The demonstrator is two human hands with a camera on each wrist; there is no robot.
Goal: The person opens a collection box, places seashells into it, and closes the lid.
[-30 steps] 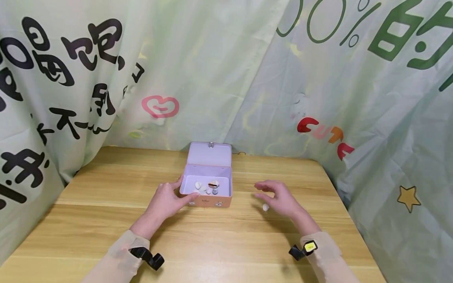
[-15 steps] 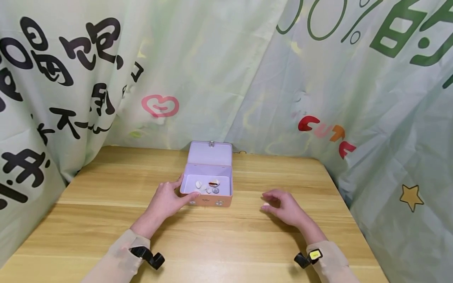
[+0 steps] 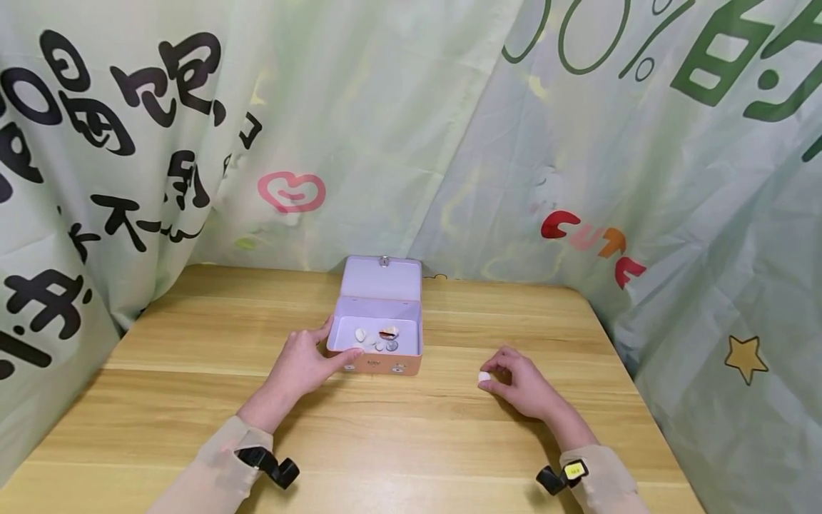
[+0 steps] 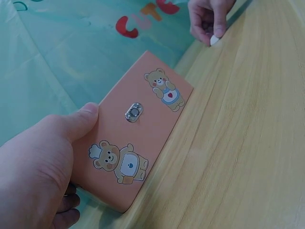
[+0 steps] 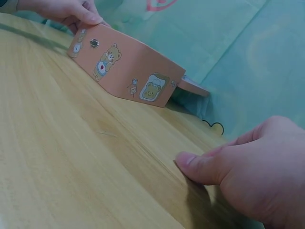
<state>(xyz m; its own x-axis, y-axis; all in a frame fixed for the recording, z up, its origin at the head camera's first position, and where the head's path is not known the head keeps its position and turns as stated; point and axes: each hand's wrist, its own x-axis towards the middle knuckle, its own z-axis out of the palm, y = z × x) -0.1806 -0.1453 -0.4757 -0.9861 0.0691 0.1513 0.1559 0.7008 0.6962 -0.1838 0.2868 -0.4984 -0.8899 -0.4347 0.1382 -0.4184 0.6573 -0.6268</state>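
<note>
An orange tin box (image 3: 379, 365) with bear pictures stands on the table, its lid (image 3: 380, 278) tipped back and its lilac inside showing. My left hand (image 3: 302, 363) grips its left front corner, thumb on the front wall near the rim, fingers round the left side. Several small pieces lie within: a brown-and-white shell (image 3: 388, 333), a pale shell-like piece (image 3: 361, 335) and a grey roundish one (image 3: 392, 346). To the box's right, my right hand (image 3: 519, 384) pinches a small white shell-like piece (image 3: 484, 376) between thumb and fingers, low over the wood. The right wrist view hides that piece behind the thumb.
The wooden table (image 3: 385, 442) reaches back to a printed cloth curtain (image 3: 359, 143), which hangs behind and along both sides. The open lid stands close in front of this cloth. Each wrist wears a black camera strap.
My right hand has come down over the white piece lying on the table, closed its thumb and fingers on it and shifted slightly right. The left hand and the box stay in place.
</note>
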